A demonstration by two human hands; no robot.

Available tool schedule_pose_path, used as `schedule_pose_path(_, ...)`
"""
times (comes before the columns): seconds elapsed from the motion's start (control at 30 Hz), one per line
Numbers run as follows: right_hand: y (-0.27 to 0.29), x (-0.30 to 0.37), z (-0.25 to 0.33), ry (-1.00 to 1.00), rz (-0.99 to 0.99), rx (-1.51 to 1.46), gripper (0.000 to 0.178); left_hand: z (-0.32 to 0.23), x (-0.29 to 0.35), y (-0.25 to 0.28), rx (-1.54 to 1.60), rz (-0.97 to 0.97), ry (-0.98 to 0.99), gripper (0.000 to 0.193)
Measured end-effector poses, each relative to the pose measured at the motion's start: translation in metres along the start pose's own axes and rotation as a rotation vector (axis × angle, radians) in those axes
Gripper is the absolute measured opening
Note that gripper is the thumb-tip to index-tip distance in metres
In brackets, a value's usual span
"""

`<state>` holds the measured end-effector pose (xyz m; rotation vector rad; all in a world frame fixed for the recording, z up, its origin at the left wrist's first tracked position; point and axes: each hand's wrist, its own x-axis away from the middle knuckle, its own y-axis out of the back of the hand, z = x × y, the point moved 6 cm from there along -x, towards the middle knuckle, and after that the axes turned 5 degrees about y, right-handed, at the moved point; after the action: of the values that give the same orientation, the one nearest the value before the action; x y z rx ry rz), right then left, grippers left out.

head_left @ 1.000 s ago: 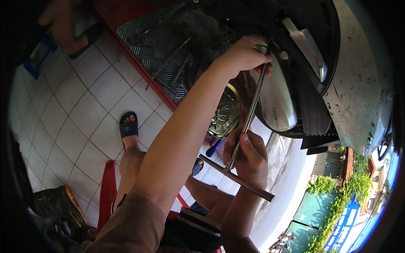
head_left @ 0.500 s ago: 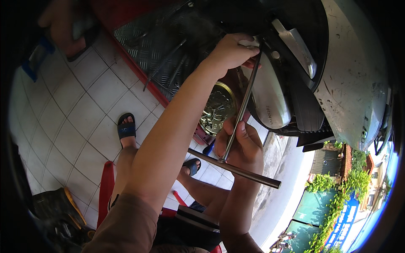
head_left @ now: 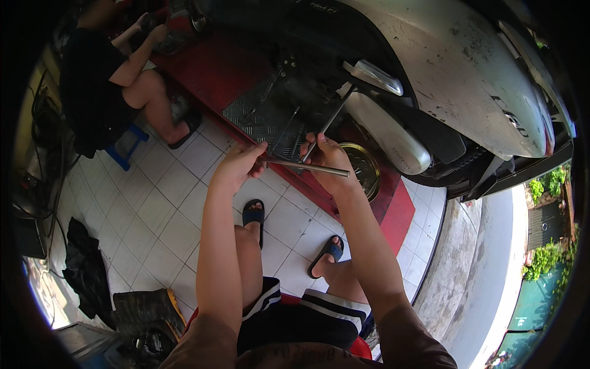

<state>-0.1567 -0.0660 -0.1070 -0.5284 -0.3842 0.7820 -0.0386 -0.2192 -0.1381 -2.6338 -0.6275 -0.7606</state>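
Observation:
A long steel T-handle wrench slants from my hands up to the motorbike, its tip by the silver exhaust cover. My left hand is closed, its fingers and thumb pinching the left end of the crossbar. My right hand is curled around the shaft near where it meets the crossbar, whose free end sticks out across that wrist. Whatever the wrench tip sits on is too small to make out. Partly behind my right hand lies a round gold-coloured tray on the red platform, with small metal parts in it.
Several tools lie on the treadplate of the red platform. At the upper left a person in black sits by a blue stool. A black cloth and a dark boot-like item rest on the tiles.
My left hand has come down from the wrench's far end to the crossbar. My right hand still holds the shaft near the crossbar. The view has shifted, bringing the seated person into sight.

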Motion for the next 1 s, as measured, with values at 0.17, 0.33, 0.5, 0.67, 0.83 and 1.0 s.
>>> schedule_pose_path(0.17, -0.019, -0.005, 0.008, 0.048, 0.06, -0.211, 0.026, 0.002, 0.025, -0.01, 0.556, 0.136, -0.074, 0.018)
schedule_pose_path(0.33, -0.028, -0.001, 0.012, 0.034, 0.071, -0.123, 0.024, -0.012, 0.017, -0.02, 0.651, 0.154, -0.297, 0.015)
schedule_pose_path(0.5, -0.022, 0.003, 0.006, -0.075, 0.212, 0.343, 0.026, -0.05, 0.026, -0.012, 0.356, 0.018, -0.543, 0.017)
schedule_pose_path(0.67, -0.021, 0.002, -0.011, -0.016, 0.213, 0.318, 0.024, -0.05, 0.069, -0.062, -0.032, -0.243, -0.977, 0.02)
schedule_pose_path(0.83, -0.024, 0.007, 0.0, 0.006, 0.268, 0.192, 0.026, -0.019, 0.097, -0.108, -0.598, -0.157, -1.211, 0.021)
schedule_pose_path(1.0, -0.012, 0.0, -0.004, 0.081, 0.237, 0.215, 0.029, 0.012, 0.05, -0.071, -0.621, -0.366, -0.852, 0.015)
